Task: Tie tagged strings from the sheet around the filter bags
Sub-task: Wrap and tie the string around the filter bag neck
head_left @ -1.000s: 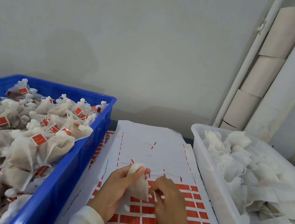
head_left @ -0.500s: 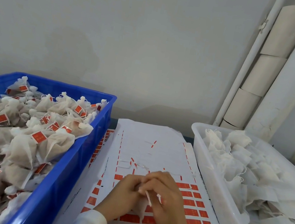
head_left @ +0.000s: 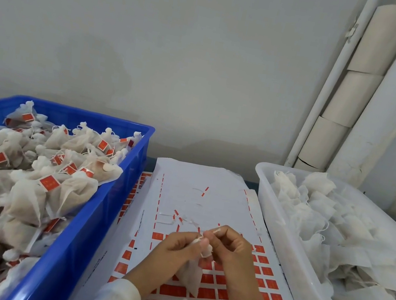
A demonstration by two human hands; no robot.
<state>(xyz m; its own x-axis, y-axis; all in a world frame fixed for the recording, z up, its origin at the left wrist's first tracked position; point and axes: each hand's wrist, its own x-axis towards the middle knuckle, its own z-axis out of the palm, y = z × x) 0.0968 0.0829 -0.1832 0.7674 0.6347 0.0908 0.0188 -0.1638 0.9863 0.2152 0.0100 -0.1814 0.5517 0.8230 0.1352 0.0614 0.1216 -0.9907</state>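
Item: filter bag (head_left: 189, 276), near centre, over the tag sheet (head_left: 199, 195) | Hands: your left hand (head_left: 170, 253) is pinching its gathered neck, your right hand (head_left: 231, 253) is pinching the string (head_left: 202, 238) | Method: you are winding; be keeping the string taut, low on the neck, tag hanging free | Blue crate (head_left: 87, 231) left, white tub (head_left: 280, 246) right
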